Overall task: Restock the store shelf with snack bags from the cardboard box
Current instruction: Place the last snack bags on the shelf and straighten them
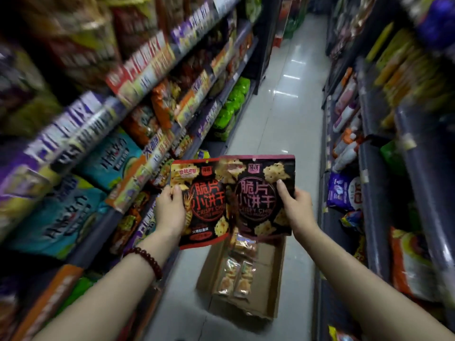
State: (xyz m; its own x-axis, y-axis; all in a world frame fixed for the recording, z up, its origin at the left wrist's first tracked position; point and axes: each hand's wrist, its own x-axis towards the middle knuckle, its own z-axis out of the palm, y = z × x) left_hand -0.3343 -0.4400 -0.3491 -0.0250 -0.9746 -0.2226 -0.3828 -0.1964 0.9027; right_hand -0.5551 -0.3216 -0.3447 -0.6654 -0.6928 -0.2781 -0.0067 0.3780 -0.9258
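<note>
I hold two black snack bags upright side by side over the aisle. My left hand [170,210] grips the red-trimmed bag [204,205] by its left edge. My right hand [295,205] grips the pink-trimmed bag [258,193] by its right edge, and this bag overlaps the red one slightly. Below them the open cardboard box [270,286] sits on the floor with a few clear-wrapped snack packs [236,279] inside. The store shelf [118,210] runs along my left, packed with bags.
Teal snack bags [61,217], orange bags [162,104] and green bags [234,102] fill the left shelves. A second shelf unit [374,193] with bottles and packets lines the right. The tiled aisle floor [283,119] stretches ahead between them.
</note>
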